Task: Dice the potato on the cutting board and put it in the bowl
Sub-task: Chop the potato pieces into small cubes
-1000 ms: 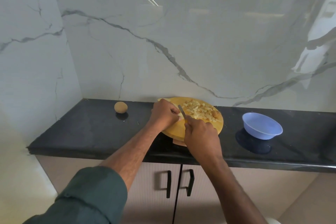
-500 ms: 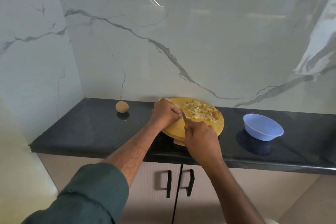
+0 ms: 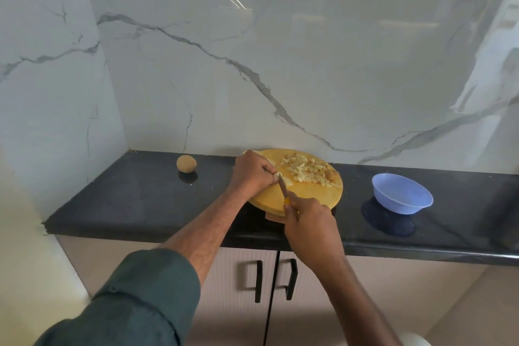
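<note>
Nearest you, your green sleeve (image 3: pixel 134 298) fills the lower left, and below the counter edge two cabinet doors carry black handles (image 3: pixel 258 281). Your right hand (image 3: pixel 309 230) sits at the near rim of the cutting board, fingers curled around the yellow handle of a knife (image 3: pixel 283 187); the blade angles away from you toward your other hand. Your left hand (image 3: pixel 252 174) rests on the left part of the round wooden cutting board (image 3: pixel 269 194), fingertips pinching a pale potato piece (image 3: pixel 277 175) right where the blade tip meets it. Just beyond the blade, a heap of diced potato (image 3: pixel 306 170) lies across the far right half of the board. To the right, well apart from the board, the blue bowl (image 3: pixel 401 196) stands on the black countertop (image 3: pixel 140 199); you can see nothing in it. To the far left a whole potato (image 3: pixel 186 163) sits alone near the marble wall (image 3: pixel 280 64).
</note>
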Action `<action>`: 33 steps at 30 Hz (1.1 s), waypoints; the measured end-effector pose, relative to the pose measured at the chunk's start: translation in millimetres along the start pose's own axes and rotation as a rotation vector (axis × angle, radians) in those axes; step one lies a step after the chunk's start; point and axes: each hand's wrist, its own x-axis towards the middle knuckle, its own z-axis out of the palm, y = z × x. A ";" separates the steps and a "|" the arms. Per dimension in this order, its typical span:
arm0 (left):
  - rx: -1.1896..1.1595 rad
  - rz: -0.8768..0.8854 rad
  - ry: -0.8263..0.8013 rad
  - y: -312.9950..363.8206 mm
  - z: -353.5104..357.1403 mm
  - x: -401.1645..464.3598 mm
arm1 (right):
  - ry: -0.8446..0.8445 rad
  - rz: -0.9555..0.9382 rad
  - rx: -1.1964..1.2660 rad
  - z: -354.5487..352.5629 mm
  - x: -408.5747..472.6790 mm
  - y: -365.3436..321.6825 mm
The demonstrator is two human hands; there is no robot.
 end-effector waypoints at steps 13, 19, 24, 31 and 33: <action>0.044 0.030 -0.059 1.5 4.0 8.7 | 0.001 -0.124 -0.147 -33.4 -14.9 20.1; 0.037 0.123 -0.048 3.2 14.6 12.9 | 0.023 -0.166 -0.153 -46.2 -14.5 37.0; -0.020 0.120 -0.074 0.9 12.2 15.0 | -0.032 -0.246 -0.202 -42.5 -10.5 50.1; -0.056 0.067 0.021 -9.9 -6.0 20.0 | 0.005 -0.246 -0.223 -43.6 0.7 52.2; -0.007 0.067 0.067 -15.1 -7.5 21.8 | -0.026 -0.266 -0.234 -37.5 -1.4 46.3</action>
